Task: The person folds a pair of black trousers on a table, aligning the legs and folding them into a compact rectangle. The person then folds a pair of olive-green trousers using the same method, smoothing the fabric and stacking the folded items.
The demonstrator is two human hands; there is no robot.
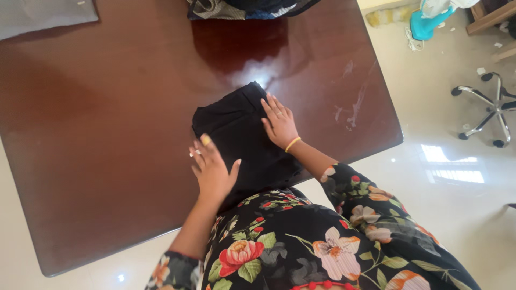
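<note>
Head view looks down on a glossy dark brown worktop (107, 134) with a folded black garment (244, 137) lying near its close edge. Left hand (212, 169) lies flat on the garment's left side, fingers (198, 153) straight and close together, gripping nothing. Right hand (279, 123) presses flat on the garment's right edge, fingers slightly spread, a yellow bangle (293, 144) at the wrist. More cloth (242, 8) sits at the far edge; a chair base (486, 110) stands on the pale floor
</note>
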